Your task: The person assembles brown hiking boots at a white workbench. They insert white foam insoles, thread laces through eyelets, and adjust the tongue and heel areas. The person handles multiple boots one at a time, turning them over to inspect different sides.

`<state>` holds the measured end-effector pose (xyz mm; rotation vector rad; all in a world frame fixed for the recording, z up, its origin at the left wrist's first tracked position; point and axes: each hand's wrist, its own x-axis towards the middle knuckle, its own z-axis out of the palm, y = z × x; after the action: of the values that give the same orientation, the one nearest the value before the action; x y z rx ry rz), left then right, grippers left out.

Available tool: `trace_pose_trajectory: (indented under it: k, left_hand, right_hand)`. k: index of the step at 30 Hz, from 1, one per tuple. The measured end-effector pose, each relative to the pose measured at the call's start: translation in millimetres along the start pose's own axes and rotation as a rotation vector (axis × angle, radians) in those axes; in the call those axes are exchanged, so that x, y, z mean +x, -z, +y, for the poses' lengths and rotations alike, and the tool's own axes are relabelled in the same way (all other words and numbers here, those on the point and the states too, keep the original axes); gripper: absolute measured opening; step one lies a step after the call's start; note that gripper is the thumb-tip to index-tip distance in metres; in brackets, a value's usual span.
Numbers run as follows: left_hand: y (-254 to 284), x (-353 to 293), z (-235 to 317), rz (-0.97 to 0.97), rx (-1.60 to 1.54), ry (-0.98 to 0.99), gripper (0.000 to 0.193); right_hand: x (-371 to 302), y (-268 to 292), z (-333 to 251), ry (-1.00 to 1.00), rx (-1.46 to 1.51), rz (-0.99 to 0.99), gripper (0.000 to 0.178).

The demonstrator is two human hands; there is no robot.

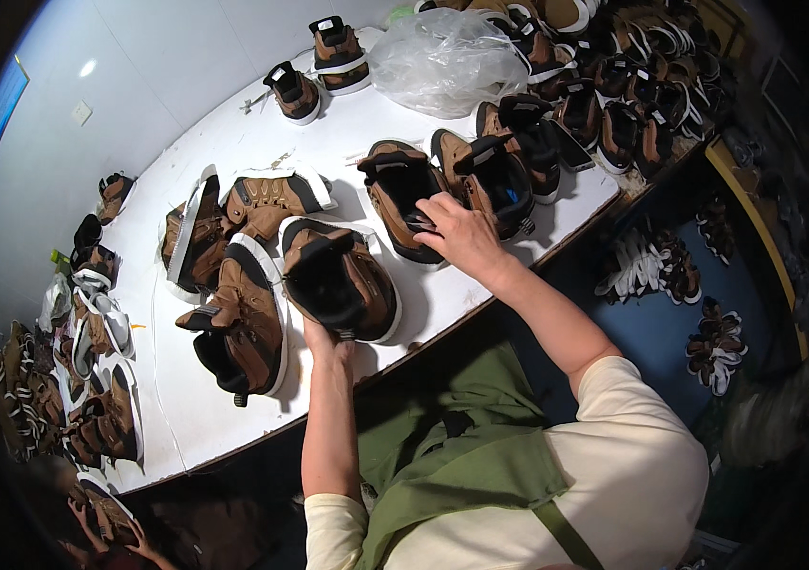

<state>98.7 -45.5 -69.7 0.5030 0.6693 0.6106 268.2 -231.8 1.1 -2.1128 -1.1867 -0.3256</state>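
Note:
Under the heel end of a brown high-top shoe with a black lining and white sole, my left hand is closed on it; most of its fingers are hidden by the shoe. My right hand reaches to another brown shoe and its bent fingers grip the collar near the heel. Beside that hand stands a third brown shoe with a spot of blue inside. Left of my left hand, a brown shoe lies tilted, and two more shoes lie behind it.
The white table curves leftward. A clear plastic bag and many piled shoes fill the far right. More shoes line the left edge, where another person's hands hold a shoe. Bundled shoes lie on the blue floor.

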Motion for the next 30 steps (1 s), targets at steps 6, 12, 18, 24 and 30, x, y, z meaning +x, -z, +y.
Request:
trace_pose_trajectory:
  k: [6, 12, 18, 24, 30]
  left_hand:
    - [8.1, -4.1, -1.2, -0.085, 0.152, -0.165, 0.047]
    - [-3.2, 3.4, 1.1, 0.047, 0.265, -0.177, 0.039]
    - [-2.0, 23.6, -3.9, 0.014, 0.482, -0.244, 0.033]
    - [5.1, -29.2, 4.2, -0.063, 0.433, -0.222, 0.034]
    - [22.9, -51.2, 4.0, -0.238, 0.420, -0.308, 0.050]
  right_hand:
    - [0.4, 27.5, 16.4, 0.077, 0.152, -0.058, 0.037]
    - [2.2, 53.5, 18.9, -0.038, 0.218, -0.176, 0.036]
    - [5.8, 47.9, 24.6, -0.064, 0.256, -0.172, 0.036]
    - [-2.5, 50.7, 7.7, -0.075, 0.164, -0.212, 0.032]
    - [-10.9, 44.1, 0.9, -0.058, 0.160, -0.183, 0.029]
